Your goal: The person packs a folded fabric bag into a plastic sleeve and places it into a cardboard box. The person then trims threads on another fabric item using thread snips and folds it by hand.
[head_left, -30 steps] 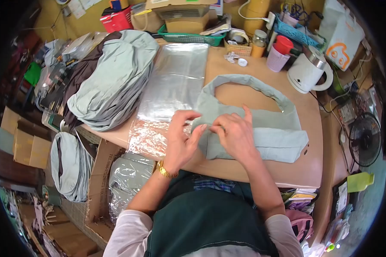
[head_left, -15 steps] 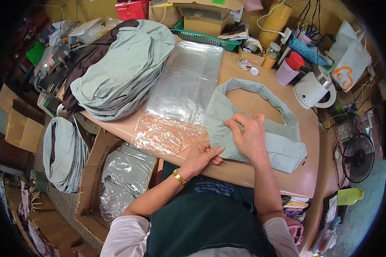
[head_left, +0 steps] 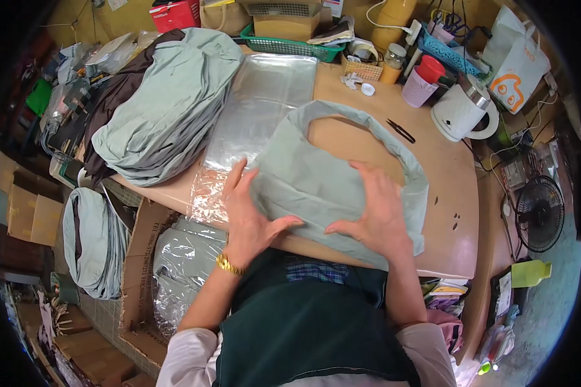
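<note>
A pale grey-green cloth bag (head_left: 313,171) lies flat on the table in front of me, its wide strap looping away to the far side and the right. At its left edge is my left hand (head_left: 248,216), thumb and fingers spread over the fabric. My right hand (head_left: 381,213) rests on the cloth farther right, likewise open with the thumb pointing inward. Neither hand pinches the fabric. Black thread snips (head_left: 401,131) lie just beyond the strap.
Clear plastic sleeves (head_left: 265,97) lie left of the bag, beside a tall pile of similar cloth pieces (head_left: 168,103). A white kettle (head_left: 461,109) and a pink cup (head_left: 421,87) stand at the back right. Below the table's left edge is a cardboard box (head_left: 139,277) holding plastic-wrapped cloth.
My hands have moved apart and opened from closed fingers. The bag has shifted and its body lies differently, with a fold across it. The black snips and dark specks now show on the table.
</note>
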Action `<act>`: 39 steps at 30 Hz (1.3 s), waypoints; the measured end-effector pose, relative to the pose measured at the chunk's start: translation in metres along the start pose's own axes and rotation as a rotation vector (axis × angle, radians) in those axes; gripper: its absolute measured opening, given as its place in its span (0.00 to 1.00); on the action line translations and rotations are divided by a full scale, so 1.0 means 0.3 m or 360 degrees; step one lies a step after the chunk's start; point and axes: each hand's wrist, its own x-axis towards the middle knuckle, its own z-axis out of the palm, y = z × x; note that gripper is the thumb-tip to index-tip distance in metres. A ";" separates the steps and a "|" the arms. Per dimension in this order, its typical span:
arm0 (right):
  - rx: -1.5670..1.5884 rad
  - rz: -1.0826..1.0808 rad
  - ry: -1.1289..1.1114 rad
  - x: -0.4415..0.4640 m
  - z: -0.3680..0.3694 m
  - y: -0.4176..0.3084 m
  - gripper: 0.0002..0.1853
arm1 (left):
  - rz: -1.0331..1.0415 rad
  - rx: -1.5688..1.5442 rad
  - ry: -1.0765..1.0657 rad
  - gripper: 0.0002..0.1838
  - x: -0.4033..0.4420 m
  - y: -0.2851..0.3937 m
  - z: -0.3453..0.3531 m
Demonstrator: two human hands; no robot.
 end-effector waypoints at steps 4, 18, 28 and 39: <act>-0.0251 0.0179 -0.0605 -0.128 -0.001 0.179 0.34 | 0.0249 -0.0023 -0.0577 0.43 0.126 -0.043 0.060; -0.0329 0.0153 -0.0640 -0.207 -0.270 0.345 0.12 | 0.0711 -0.0090 -0.1244 0.12 0.201 -0.012 0.037; -0.0465 -0.0282 -0.0358 -0.376 -0.146 0.454 0.13 | 0.0808 0.0004 -0.1231 0.06 0.030 -0.130 0.146; 0.0012 0.0581 0.0300 -0.389 -0.237 0.506 0.11 | 0.0513 -0.0008 -0.0747 0.13 0.155 0.014 0.028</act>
